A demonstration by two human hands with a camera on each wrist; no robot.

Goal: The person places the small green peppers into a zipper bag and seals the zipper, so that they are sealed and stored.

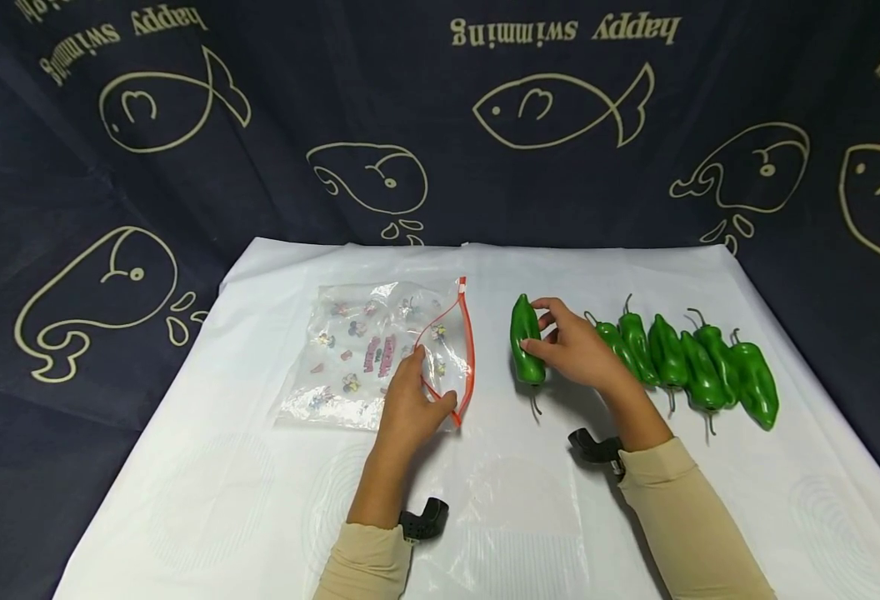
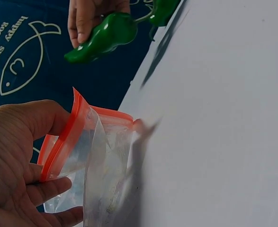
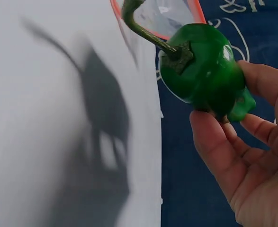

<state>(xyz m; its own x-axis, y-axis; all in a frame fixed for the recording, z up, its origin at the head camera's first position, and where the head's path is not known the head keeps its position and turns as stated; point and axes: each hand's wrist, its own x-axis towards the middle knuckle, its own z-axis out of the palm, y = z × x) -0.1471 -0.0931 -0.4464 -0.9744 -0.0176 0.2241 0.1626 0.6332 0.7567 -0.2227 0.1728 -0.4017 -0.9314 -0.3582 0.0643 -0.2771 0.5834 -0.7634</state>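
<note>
My right hand grips a green pepper, thumb on one side and fingers on the other. It is held above the table, its stem toward me; the right wrist view shows the stem end of this pepper and its shadow beside it. To its left lies a clear printed zip bag with a red zip edge, its mouth parted toward the pepper. My left hand holds the bag by its mouth; in the left wrist view the red strip passes between thumb and fingers.
Several more green peppers lie in a row at the right of the white-covered table. A dark cloth with fish and whale drawings hangs behind. Black wrist cameras are strapped to both wrists.
</note>
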